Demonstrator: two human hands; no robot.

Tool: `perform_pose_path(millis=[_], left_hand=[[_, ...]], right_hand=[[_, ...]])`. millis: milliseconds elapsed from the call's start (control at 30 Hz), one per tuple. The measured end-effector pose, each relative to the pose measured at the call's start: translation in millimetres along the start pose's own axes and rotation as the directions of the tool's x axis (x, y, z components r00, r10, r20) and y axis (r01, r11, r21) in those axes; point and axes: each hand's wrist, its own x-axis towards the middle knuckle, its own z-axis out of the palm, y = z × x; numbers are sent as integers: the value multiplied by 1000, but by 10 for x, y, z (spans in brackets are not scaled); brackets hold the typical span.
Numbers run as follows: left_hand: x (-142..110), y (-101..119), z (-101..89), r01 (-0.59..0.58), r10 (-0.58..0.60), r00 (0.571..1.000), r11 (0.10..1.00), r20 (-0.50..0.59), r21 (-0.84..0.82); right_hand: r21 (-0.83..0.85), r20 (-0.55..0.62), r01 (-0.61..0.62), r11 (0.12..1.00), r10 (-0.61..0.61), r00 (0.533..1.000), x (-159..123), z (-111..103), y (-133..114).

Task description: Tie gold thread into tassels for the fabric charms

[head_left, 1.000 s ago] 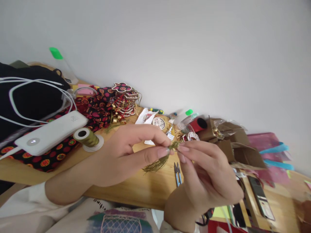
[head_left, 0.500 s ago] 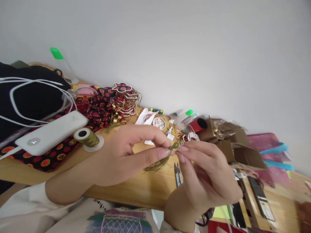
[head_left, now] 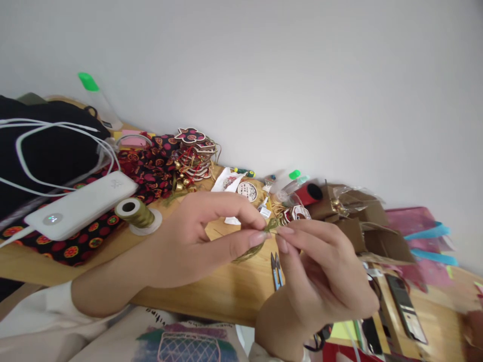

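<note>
An olive-green thread tassel [head_left: 250, 254] hangs above the table, its looped head up and its strands trailing down behind my left hand [head_left: 196, 241]. That hand pinches the tassel near its neck between thumb and forefinger. My right hand [head_left: 322, 266] has its thumb and fingertips closed close beside the neck, on what looks like a fine thread of the tassel. The fingertips of both hands almost touch. Below them on the table lie small blue-handled thread snips [head_left: 276, 271]. A spool of olive thread [head_left: 138, 215] stands left of my left wrist.
At left are a white power bank [head_left: 83, 206] with cables, a black bag [head_left: 49, 146] and patterned fabric [head_left: 90, 231]. Behind lies a pile of ornaments [head_left: 196, 156] with bells. Cardboard boxes [head_left: 362, 234], a pink bag [head_left: 409, 229] and a phone [head_left: 405, 306] occupy the right.
The tassel's strands have swung slightly right and bunched narrower behind my left thumb. Both hands keep their pinches in nearly the same place.
</note>
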Motion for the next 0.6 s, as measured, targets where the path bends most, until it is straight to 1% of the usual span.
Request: perform_pose_path(millis=[167,300,467,600], left_hand=[[9,-13,-11,-43,42,999,998,28,41],[-1,-23,-23,-50,49,999,997,19,62],[-17,-29,-18,-64,64,998,996,9,60],[-19,-22,-17,-62,62,998,995,8,71]], right_hand=[[2,14,-13,1000,13,1000,-12,-11,14],[-19,-10,11,1000,-11,1000,-20,-17,19],[-40,0,-6,999,6,1000,-6,-17,11],[-39,-10,18,999,-18,1000,-15,-21,31]])
